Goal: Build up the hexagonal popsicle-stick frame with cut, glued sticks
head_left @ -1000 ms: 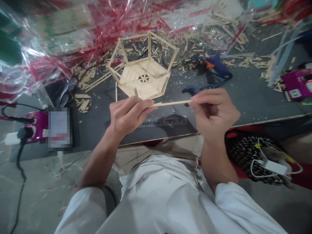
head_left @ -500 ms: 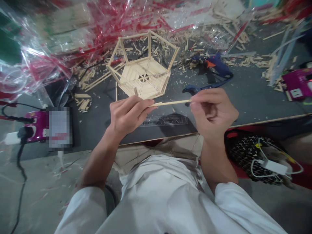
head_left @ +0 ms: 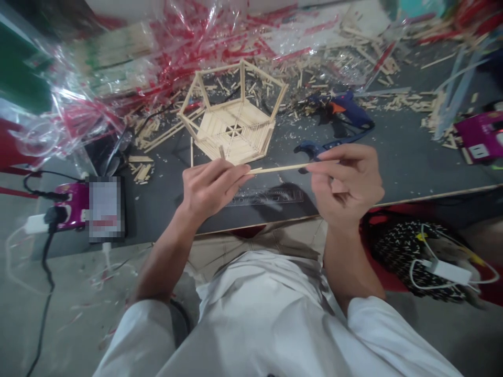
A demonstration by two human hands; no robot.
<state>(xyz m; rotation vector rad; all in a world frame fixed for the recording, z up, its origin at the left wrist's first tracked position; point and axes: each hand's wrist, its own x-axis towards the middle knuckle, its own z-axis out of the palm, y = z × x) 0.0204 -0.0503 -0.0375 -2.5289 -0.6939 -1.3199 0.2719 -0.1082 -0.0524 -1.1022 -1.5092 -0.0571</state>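
Between my two hands a thin wooden stick [head_left: 281, 168] is held level above the table's front part. My left hand [head_left: 210, 188] pinches its left end, where a second short piece seems to lie along it. My right hand [head_left: 348, 180] grips the other end between thumb and fingers. Just beyond my left hand stands a hexagonal frame of wooden sticks [head_left: 251, 112], with a slatted floor and upright posts joined by a top rim. Past my right hand lie blue cutting pliers [head_left: 310, 149], partly hidden by the fingers.
A clear stencil ruler [head_left: 271, 196] lies under my hands. A blue glue gun [head_left: 349, 110] rests at the back right. Stick offcuts and plastic wrappers [head_left: 106, 104] cover the far side. A phone [head_left: 105, 207] and purple power strip [head_left: 70, 207] sit left; a purple box [head_left: 481, 137] is right.
Both hands keep the same hold on the stick. The view has shifted slightly, and the right fingers have changed their pose a little at the stick's end.
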